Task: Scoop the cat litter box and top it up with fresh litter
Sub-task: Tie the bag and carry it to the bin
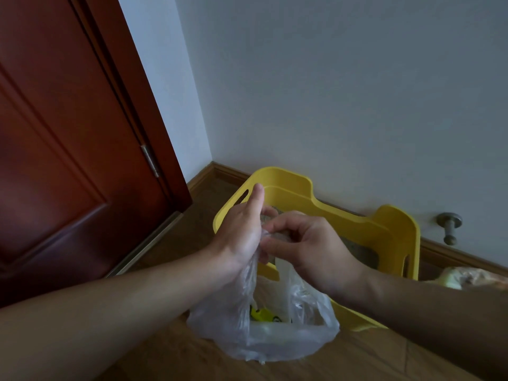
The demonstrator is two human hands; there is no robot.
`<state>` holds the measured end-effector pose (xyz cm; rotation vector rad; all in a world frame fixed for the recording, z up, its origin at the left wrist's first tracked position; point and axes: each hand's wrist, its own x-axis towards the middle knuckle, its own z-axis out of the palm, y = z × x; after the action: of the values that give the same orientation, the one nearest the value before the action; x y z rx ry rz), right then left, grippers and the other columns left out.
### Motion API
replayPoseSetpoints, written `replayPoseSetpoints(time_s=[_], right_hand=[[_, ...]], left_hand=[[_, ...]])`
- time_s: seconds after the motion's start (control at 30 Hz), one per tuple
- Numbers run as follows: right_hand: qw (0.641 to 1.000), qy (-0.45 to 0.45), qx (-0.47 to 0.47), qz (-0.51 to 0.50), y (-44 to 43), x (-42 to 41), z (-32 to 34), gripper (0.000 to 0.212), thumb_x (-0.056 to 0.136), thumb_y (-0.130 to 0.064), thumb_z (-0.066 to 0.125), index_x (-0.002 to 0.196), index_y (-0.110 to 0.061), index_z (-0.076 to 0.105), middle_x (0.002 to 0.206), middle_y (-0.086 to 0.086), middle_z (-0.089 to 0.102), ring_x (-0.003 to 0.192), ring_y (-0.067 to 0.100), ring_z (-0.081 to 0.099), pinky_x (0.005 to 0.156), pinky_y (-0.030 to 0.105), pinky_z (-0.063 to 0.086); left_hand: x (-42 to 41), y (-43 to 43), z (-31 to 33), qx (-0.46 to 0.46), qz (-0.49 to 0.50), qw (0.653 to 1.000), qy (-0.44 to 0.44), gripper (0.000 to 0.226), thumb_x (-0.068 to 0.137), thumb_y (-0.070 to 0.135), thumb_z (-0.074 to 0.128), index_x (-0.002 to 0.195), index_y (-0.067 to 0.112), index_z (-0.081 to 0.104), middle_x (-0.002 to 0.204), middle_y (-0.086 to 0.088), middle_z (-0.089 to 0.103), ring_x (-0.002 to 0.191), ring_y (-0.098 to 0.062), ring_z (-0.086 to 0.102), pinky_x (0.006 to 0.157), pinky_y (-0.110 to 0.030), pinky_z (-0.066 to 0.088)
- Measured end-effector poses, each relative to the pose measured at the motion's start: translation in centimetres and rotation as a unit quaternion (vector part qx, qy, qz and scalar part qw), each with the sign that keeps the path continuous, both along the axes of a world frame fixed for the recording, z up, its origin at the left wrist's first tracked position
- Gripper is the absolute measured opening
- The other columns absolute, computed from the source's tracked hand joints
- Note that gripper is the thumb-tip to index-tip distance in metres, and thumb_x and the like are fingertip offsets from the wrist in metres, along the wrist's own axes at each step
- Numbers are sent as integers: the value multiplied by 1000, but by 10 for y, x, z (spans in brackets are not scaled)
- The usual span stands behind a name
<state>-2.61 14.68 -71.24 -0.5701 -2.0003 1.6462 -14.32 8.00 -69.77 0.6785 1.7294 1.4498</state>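
Observation:
A yellow litter box [357,220] stands on the wood floor against the white wall, with grey litter [360,250] showing inside on the right. In front of it hangs a clear plastic bag [264,328] with something yellow and black inside. My left hand [242,232] grips the bag's top on the left, forefinger pointing up. My right hand [308,243] pinches the bag's top and a white handle strip [283,270] beside it. The two hands almost touch above the box's front rim.
A dark red door [68,147] with a metal hinge [151,160] fills the left. A metal door stop [449,226] juts from the wall right of the box. A pale crumpled bag [467,280] lies at the right edge. Wooden skirting [220,171] lines the wall.

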Motion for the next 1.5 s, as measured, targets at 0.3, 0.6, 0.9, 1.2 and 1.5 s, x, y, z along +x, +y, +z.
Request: replayPoseSetpoints(time_s=[0.3, 0.6, 0.9, 1.2, 1.5], right_hand=[[997, 6, -57, -52, 8, 1, 5, 7, 87, -10, 72, 84, -4, 71, 73, 16, 73, 76, 50, 64, 69, 57, 52], [997, -35, -46, -53, 19, 6, 1, 13, 89, -9, 69, 78, -16, 66, 71, 9, 71, 66, 19, 63, 64, 34, 51], [996, -68, 3, -62, 15, 6, 2, 15, 92, -12, 63, 79, -18, 59, 67, 2, 65, 63, 16, 55, 62, 34, 45], [969, -99, -213, -78, 13, 4, 0, 6, 85, 0, 66, 88, -3, 62, 69, 19, 61, 54, 24, 54, 53, 33, 44], [973, -135, -188, -6, 18, 8, -2, 10, 80, -12, 71, 75, -4, 73, 75, 21, 64, 64, 26, 53, 61, 36, 43]], left_hand=[[-12, -7, -17, 77, -33, 996, 41, 29, 87, 31, 73, 82, 5, 62, 71, -15, 65, 68, -25, 64, 66, -37, 53], [-17, -17, -13, 96, -82, 983, 137, 29, 71, 22, 79, 82, 0, 64, 72, -14, 68, 68, -21, 64, 67, -32, 54], [-15, -17, -18, 61, -81, 983, 154, 41, 62, 32, 90, 64, 17, 52, 65, -21, 60, 59, -31, 58, 61, -45, 49], [-14, -22, -9, 93, -175, 867, 457, 19, 76, 5, 80, 90, 13, 70, 65, 2, 57, 58, -11, 52, 49, -23, 42], [-21, -20, -19, 90, -167, 812, 552, 11, 79, 9, 78, 76, 8, 68, 83, 6, 54, 71, -10, 52, 62, -21, 42]])
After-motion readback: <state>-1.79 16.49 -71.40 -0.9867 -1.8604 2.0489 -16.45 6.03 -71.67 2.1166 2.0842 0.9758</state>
